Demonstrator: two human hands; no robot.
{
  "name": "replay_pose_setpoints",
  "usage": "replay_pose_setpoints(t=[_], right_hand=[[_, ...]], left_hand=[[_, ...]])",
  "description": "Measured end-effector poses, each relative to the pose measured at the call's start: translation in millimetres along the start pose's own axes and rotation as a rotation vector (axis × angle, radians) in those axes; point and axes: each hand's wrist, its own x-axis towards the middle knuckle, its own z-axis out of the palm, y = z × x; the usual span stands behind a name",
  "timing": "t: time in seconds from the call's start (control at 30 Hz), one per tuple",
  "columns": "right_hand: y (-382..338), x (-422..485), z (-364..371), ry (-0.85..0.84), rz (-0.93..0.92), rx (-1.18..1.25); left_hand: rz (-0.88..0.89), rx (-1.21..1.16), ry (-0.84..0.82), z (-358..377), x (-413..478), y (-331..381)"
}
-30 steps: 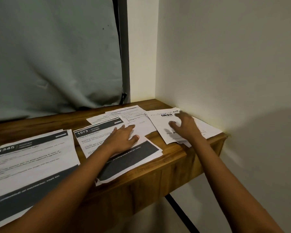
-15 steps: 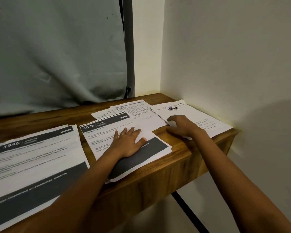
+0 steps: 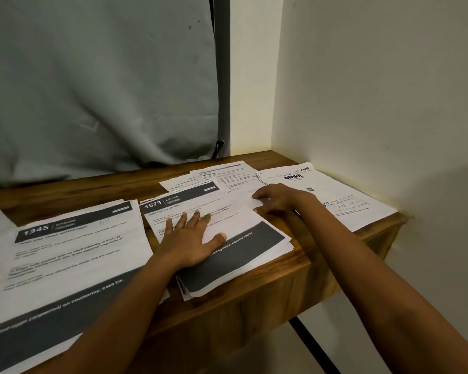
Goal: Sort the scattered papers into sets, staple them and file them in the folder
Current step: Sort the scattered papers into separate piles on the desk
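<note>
On the table: papers lie in heaps on a wooden table (image 3: 281, 276) pushed into a corner.
Left hand: the left hand (image 3: 192, 238) lies flat on the 1573 stack (image 3: 254, 244). It is spread wide and pressing down, and it holds nothing.
Right hand: the right hand (image 3: 278, 201) is bent, and its fingers (image 3: 260, 194) and thumb close on the near corner of the form sheet (image 3: 235, 184). It looks like a pinch.
Form sheet: it lies at the back of the table. Its near end rests on the top corner of the 1573 stack.
Which way: the sheet runs from the right hand's fingertips up and to the left, toward the grey curtain (image 3: 92, 76). Its long side points away from the person. The right hand is touching it, and the left hand is just beside it but busy.
Other papers: the 1345 stack (image 3: 73, 252) is far left. The blinkit sheet (image 3: 335, 190) lies under the right wrist.
My guess: the sheet must slide toward the person while the flat hand keeps the stack from slipping.
Not seen: no stapler or folder.
</note>
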Motion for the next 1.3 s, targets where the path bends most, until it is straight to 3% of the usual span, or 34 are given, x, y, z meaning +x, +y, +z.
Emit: replay_pose_setpoints(t=[0.5,0.6,0.77,0.97,1.07,1.17,1.3], right_hand=[[3,6,4,0.125,0.08,0.271],[3,7,8,0.263,0.105,0.216],[4,11,14,0.516,0.113,0.336],[5,12,1,0.835,0.201,0.661],[-6,7,-5,0.98,0.162,0.763],[-23,0,-8,1.052,0.065,0.784],[-50,-16,0,1.017,-0.101,0.664]], left_hand=[[0.003,-0.017,0.041,5,0,-1],[0.003,-0.021,0.041,5,-1,-1],[0.003,-0.013,0.038,4,1,-1],[0.0,-0.01,0.025,4,1,-1],[-0.016,-0.014,0.037,5,2,-1],[-0.01,-0.135,0.059,4,3,-2],[-0.111,-0.751,0.27,-14,-4,1]])
